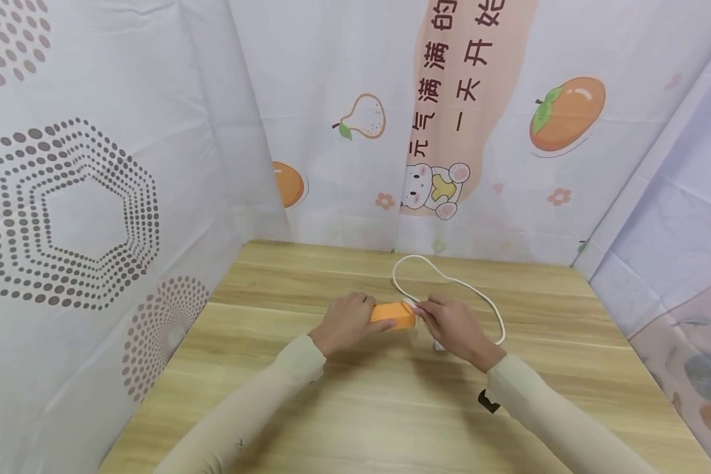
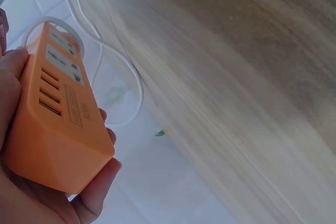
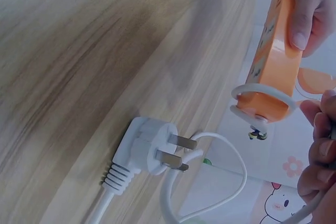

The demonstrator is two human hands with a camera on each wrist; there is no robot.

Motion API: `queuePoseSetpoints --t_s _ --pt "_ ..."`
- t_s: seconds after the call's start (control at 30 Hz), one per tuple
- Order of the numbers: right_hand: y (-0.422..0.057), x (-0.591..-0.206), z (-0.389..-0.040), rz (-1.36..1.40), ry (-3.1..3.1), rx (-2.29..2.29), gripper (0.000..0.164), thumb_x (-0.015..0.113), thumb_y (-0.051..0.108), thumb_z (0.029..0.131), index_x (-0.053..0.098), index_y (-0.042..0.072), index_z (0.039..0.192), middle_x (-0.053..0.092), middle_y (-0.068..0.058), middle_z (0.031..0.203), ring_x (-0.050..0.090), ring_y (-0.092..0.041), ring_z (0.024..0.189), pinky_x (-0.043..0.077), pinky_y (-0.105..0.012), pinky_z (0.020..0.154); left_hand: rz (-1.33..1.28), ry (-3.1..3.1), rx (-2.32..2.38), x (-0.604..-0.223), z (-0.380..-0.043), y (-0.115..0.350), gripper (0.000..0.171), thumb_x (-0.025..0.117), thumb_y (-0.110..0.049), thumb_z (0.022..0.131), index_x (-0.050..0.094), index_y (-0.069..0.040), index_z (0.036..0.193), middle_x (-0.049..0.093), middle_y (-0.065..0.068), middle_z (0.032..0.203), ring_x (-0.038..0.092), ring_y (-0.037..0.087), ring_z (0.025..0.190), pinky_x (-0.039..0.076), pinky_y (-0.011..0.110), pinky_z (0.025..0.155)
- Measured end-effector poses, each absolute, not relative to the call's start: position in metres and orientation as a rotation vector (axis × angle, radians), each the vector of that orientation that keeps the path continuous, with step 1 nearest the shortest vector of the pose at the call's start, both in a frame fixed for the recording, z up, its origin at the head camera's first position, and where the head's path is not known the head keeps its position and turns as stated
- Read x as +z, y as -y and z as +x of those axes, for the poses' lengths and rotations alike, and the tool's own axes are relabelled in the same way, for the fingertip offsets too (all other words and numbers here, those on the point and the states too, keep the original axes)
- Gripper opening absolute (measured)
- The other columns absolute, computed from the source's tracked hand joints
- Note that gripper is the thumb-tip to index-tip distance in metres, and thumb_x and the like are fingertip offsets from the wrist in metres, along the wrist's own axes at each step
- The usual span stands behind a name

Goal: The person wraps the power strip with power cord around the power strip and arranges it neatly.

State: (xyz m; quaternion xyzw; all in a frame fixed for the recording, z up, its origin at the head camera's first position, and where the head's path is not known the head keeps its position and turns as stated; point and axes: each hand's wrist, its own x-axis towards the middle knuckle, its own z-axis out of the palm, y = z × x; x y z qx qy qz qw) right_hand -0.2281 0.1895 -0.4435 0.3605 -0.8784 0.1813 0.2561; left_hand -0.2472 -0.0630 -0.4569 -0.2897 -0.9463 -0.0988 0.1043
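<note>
My left hand grips an orange power strip from its left end, thumb along the near side. Sockets and several slot-shaped ports line the top of the strip in the left wrist view. White cord is looped around the strip's far end, where it comes out. My right hand pinches the cord right beside that end, fingers curled. A white plug with flat metal prongs lies on the wood close to the right wrist, mostly hidden by the hand in the head view.
The rest of the cord makes a wide loop on the wooden table behind the right hand. Printed curtains hang around the table's back and sides. Something small and black shows by the right sleeve.
</note>
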Motion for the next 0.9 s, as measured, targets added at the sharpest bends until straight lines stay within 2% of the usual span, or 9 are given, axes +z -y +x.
queuePoseSetpoints --t_s 0.3,0.53,0.9 --pt "-0.1912 -0.4432 -0.2247 0.987 2.378 0.530 0.006 0.074 0.010 0.095 0.078 0.004 0.095 0.048 0.010 0.071 0.037 0.000 0.056 0.036 -0.021 0.050 -0.777 2.807 -0.311 -0.4549 -0.2494 0.0617 0.061 0.054 -0.068 0.097 0.067 -0.009 0.094 0.052 -0.004 0.076 0.049 0.012 0.064 0.040 0.027 0.051" --pt "-0.1935 -0.4455 -0.2217 0.961 2.408 0.574 0.010 0.072 0.012 0.097 0.075 0.007 0.089 0.043 0.011 0.071 0.035 -0.001 0.056 0.035 -0.022 0.051 -0.732 2.791 -0.332 -0.4555 -0.2513 0.0607 0.063 0.053 -0.070 0.096 0.069 -0.009 0.094 0.051 -0.005 0.075 0.049 0.012 0.064 0.039 0.028 0.050" --pt "-0.1934 -0.4466 -0.2188 0.960 2.444 0.654 0.010 0.070 0.011 0.099 0.072 0.011 0.089 0.042 0.012 0.073 0.037 -0.002 0.059 0.037 -0.023 0.054 -0.647 2.835 -0.614 -0.4502 -0.2551 0.0625 0.059 0.055 -0.066 0.098 0.070 -0.010 0.099 0.057 -0.006 0.075 0.052 0.010 0.061 0.042 0.028 0.052"
